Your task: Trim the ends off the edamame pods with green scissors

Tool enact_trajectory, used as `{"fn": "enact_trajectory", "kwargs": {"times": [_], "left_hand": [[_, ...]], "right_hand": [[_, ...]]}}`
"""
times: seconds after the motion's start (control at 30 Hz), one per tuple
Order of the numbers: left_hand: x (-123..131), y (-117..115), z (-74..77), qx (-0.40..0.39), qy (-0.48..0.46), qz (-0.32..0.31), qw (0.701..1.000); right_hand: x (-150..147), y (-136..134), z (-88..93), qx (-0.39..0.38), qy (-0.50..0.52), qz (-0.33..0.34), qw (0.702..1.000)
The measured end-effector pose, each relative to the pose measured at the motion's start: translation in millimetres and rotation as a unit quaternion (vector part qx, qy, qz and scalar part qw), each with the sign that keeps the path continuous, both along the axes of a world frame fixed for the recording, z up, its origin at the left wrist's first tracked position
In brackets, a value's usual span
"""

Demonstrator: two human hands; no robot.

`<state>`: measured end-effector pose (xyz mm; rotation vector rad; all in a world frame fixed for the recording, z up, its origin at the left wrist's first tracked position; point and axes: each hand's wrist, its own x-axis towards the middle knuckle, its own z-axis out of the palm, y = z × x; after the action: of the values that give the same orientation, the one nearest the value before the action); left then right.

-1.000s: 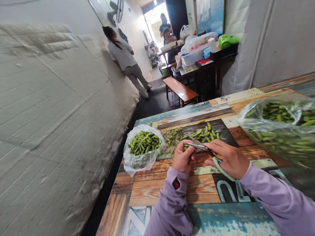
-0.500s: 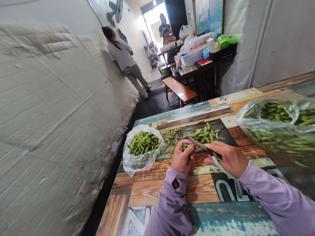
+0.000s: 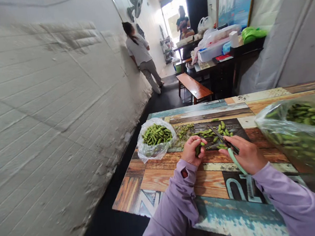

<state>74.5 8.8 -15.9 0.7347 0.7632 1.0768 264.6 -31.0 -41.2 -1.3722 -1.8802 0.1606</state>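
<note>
Green pods that look like edamame are pinched in my left hand (image 3: 193,151), which is closed around them over the table's middle. My right hand (image 3: 245,153) grips a pair of scissors (image 3: 232,154) with pale green handles, the dark blades pointing away and up to the left, apart from the left hand. Beyond my hands, loose edamame pods (image 3: 222,127) lie on the tabletop beside a patch of small trimmings (image 3: 184,132). To the left sits a clear plastic bag (image 3: 153,154) filled with pods. A larger clear bag (image 3: 271,120) of pods stands at the right.
The wood-patterned table (image 3: 164,174) runs close to a white wall (image 3: 47,126) on the left. Past it are a wooden bench (image 3: 194,85) and another table with plastic bags and boxes (image 3: 209,53). One person (image 3: 141,53) leans by the wall; others are near the doorway.
The scissors have moved away from the pods in my left hand, with the right hand shifting right. The whole view has turned left, so everything sits farther right.
</note>
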Motion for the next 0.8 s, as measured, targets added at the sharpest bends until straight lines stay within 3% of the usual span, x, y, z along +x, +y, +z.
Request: {"fn": "enact_trajectory", "kwargs": {"times": [0.13,0.27,0.4,0.47,0.63,0.8], "left_hand": [[-15,3,12.8,0.013,0.063,0.047,0.997],[-50,23,41.6,0.081,0.165,0.114,0.976],[-97,57,68.9,0.147,0.330,0.227,0.905],[-119,71,77.1,0.162,0.394,0.246,0.871],[-154,78,81.5,0.158,0.432,0.255,0.851],[-146,64,68.0,0.157,0.429,0.246,0.855]], "right_hand": [[2,1,0.5,0.005,0.011,0.003,1.000],[1,1,0.7,0.017,0.007,0.000,1.000],[0,0,0.3,0.016,0.007,0.008,1.000],[1,1,0.3,0.010,0.009,0.012,1.000],[5,2,1.2,-0.007,0.020,0.008,1.000],[9,3,6.7,-0.021,0.040,-0.023,0.999]]}}
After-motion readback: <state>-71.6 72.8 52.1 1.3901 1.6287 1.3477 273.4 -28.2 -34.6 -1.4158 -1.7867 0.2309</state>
